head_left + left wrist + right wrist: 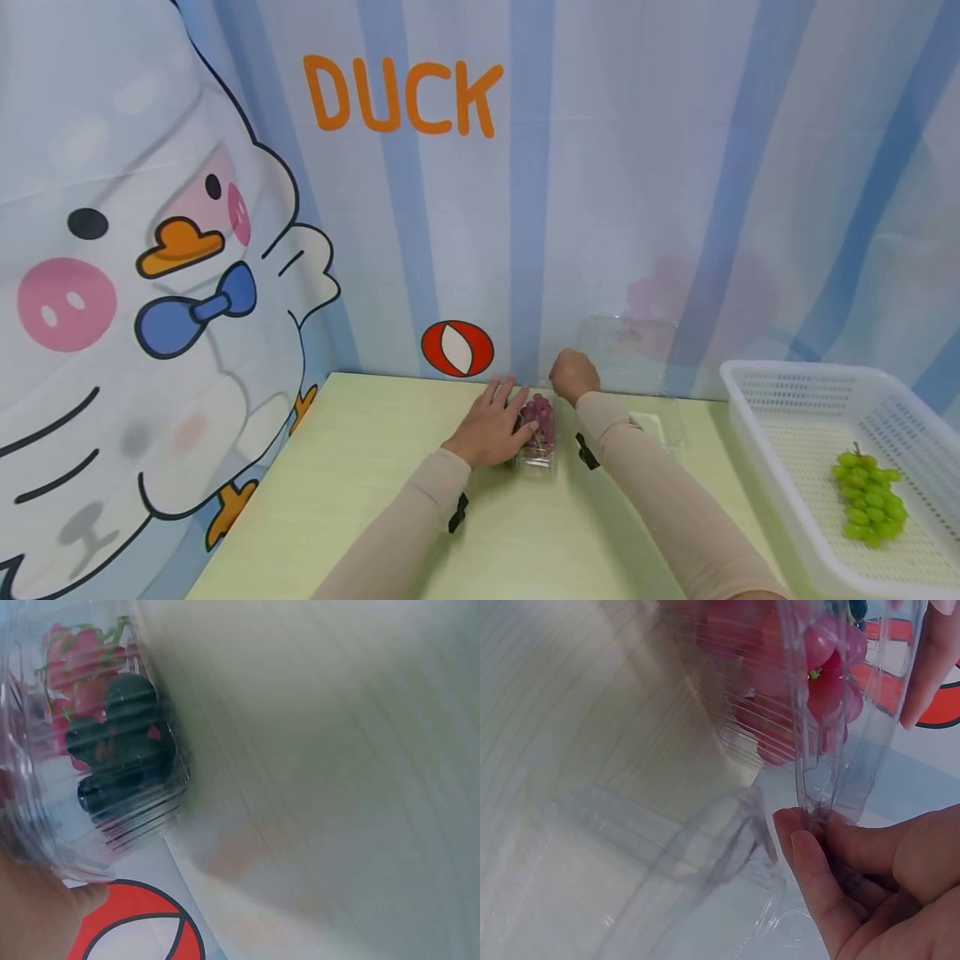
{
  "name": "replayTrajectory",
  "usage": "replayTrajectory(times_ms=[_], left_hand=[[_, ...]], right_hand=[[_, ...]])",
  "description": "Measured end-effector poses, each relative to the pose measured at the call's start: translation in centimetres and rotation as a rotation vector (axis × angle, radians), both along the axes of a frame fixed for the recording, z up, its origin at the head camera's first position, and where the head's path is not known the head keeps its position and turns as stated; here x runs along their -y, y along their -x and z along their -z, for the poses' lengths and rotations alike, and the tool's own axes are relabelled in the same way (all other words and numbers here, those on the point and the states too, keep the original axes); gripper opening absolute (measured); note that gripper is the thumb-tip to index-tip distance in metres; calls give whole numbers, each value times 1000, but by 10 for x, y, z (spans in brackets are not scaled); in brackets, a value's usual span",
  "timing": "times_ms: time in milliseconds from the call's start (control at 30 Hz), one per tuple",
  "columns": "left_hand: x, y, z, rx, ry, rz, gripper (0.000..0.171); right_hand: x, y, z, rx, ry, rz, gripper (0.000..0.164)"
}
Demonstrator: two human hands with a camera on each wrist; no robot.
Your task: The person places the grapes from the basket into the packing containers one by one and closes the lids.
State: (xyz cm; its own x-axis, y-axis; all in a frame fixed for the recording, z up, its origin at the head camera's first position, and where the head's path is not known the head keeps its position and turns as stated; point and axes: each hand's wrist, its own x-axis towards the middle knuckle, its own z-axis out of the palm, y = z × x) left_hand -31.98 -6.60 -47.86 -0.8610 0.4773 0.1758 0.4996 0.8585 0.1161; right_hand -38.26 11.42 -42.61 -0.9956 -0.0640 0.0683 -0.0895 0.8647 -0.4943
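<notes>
From where I'm standing, green grapes (pixel 870 498) are lying near on the right in a white basket (pixel 783 467); farther off, mid-table, a clear box (pixel 534 465) is holding red grapes (pixel 537 414) and dark grapes (pixel 133 735); the left hand (pixel 491 425), fingers straight and spread, is resting over its left side, not curling round it; the right hand (pixel 576 375) is pinching the rim at its far right corner, fingertips closed tight; just right, a second clear box (pixel 660 423) is standing with lid raised; I'm judging the step as fastening the lid; the next move seems to be calling for pressing along the remaining rim.
</notes>
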Motion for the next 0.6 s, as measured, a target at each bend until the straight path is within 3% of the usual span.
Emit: replayTrajectory(times_ms=[267, 600], left_hand=[[2, 6, 6, -27, -19, 57, 67], [2, 6, 8, -39, -8, 59, 66]], right_hand=[[-1, 2, 1, 6, 8, 4, 19], [-1, 2, 3, 9, 3, -3, 19]])
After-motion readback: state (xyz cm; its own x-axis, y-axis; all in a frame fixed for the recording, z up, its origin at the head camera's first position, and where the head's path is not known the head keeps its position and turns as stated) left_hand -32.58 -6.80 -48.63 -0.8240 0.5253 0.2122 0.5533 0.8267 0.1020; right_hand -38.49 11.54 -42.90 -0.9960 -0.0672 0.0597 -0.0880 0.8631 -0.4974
